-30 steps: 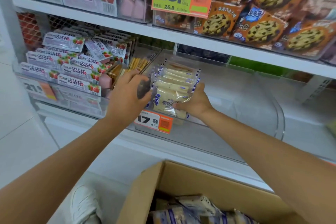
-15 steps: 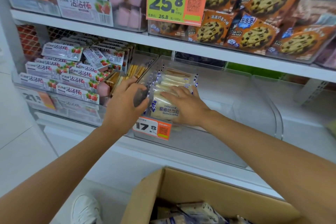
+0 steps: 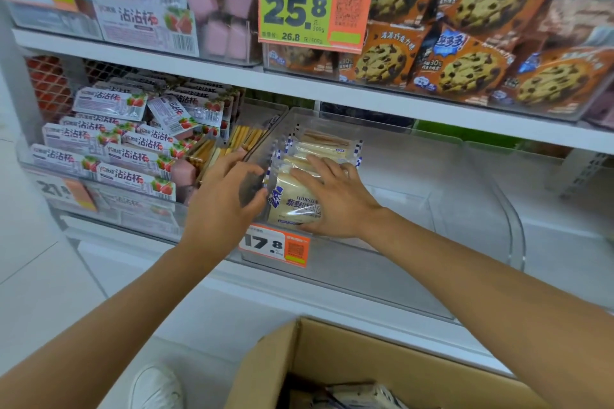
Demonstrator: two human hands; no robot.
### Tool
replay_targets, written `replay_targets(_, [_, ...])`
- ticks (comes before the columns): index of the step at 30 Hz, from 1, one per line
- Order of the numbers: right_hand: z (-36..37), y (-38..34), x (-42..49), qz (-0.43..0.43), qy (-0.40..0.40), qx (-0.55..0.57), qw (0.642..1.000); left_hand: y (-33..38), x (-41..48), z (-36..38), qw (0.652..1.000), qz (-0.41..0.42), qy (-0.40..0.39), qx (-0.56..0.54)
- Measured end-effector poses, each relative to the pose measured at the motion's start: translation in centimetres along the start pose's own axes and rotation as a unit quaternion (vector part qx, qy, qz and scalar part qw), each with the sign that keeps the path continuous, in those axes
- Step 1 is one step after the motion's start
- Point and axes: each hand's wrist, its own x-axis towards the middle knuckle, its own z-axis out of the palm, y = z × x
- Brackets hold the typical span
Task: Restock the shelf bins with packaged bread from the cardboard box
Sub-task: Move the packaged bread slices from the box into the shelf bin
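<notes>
A row of packaged bread [image 3: 324,144] in clear wrappers with blue print stands at the left end of a wide clear shelf bin [image 3: 483,206]. My right hand [image 3: 335,199] lies flat on the front pack [image 3: 288,207], fingers spread and straight, pressing it down. My left hand [image 3: 222,206] grips the bin's left wall near its front corner, thumb inside against the packs. The open cardboard box [image 3: 349,352] sits below at the bottom edge, with more wrapped bread [image 3: 360,397] inside it.
An orange 17.8 price tag [image 3: 274,244] hangs on the bin front. Strawberry snack packs [image 3: 133,156] fill the bin to the left. Cookie bags [image 3: 465,73] and a 25.8 tag [image 3: 315,3] sit on the shelf above. A white shoe [image 3: 156,387] is on the floor.
My right hand moved from the right side of the front bread pack onto its top and now lies flat there. My left hand stays on the bin wall.
</notes>
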Motion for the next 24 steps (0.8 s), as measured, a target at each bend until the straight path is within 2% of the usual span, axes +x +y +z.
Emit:
replay_targets(1, [-0.1, 0.1, 0.0, -0.002, 0.005, 0.004, 1.0, 0.1, 0.1, -0.1, 0.998, 0.043, 0.019, 0.052])
replay_targets(3, [-0.2, 0.1, 0.0, -0.008, 0.025, -0.006, 1.0, 0.5, 1.0, -0.2, 0.967, 0.178, 0.035, 0.177])
replay_targets(5, [-0.2, 0.0, 0.1, -0.013, 0.037, -0.022, 0.999, 1.4, 2.7, 0.0, 0.93, 0.275, -0.056, 0.238])
replay_targets(6, [-0.1, 0.0, 0.2, -0.015, 0.033, -0.024, 0.999, 2.2, 3.4, 0.1, 0.918, 0.277, -0.127, 0.254])
replay_targets(8, [0.1, 0.4, 0.1, -0.02, 0.021, 0.002, 1.0, 3.6, 4.9, 0.6, 0.896, 0.209, -0.25, 0.302])
replay_targets(10, [0.4, 1.4, -0.5, -0.011, 0.008, 0.056, 0.998, 4.3, 6.0, 1.3, 0.863, 0.168, -0.306, 0.366])
replay_targets(14, [1.5, 3.4, -2.2, 0.008, -0.021, 0.116, 0.993, 4.3, 6.5, 3.1, 0.845, 0.178, -0.333, 0.379])
replay_targets(21, [0.9, 4.7, -2.7, 0.03, -0.003, 0.205, 0.978, 3.3, 6.1, 3.8, 0.886, 0.162, -0.267, 0.342])
replay_targets(24, [1.0, 4.5, -2.5, -0.004, 0.055, 0.139, 0.989, 3.4, 6.0, 3.7, 0.891, 0.16, -0.263, 0.334])
